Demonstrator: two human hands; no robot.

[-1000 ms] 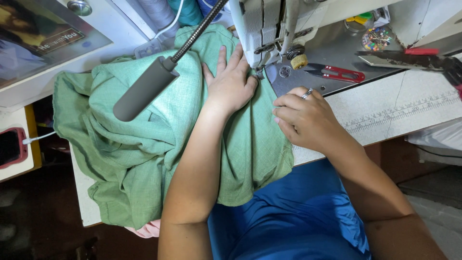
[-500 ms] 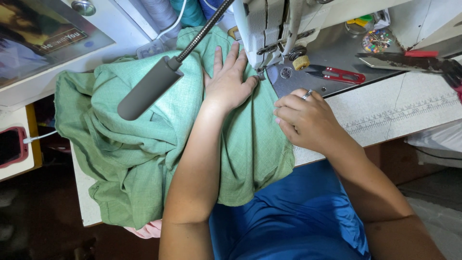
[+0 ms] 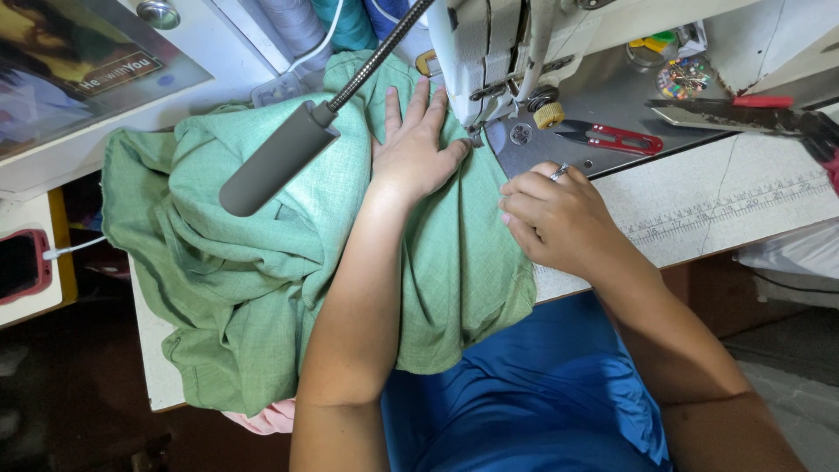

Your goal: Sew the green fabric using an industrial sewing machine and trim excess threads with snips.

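A large green cloth [image 3: 236, 271] lies bunched across the sewing table and hangs over its front edge. My left hand [image 3: 415, 144] presses flat on the cloth with fingers spread, right beside the needle area of the white sewing machine [image 3: 489, 48]. My right hand [image 3: 555, 218] has its fingers curled over the cloth's right edge, on the table in front of the machine's metal plate [image 3: 559, 144]. A ring shows on one finger.
A grey gooseneck lamp head [image 3: 275, 162] hangs over the cloth at left. Red thread snips [image 3: 612, 137] lie on the plate, long scissors [image 3: 743, 114] at far right. Thread cones [image 3: 323, 22] stand behind. A pink phone [image 3: 22, 262] sits at far left.
Both hands and the cloth have edged slightly toward the machine's needle; otherwise the scene holds still.
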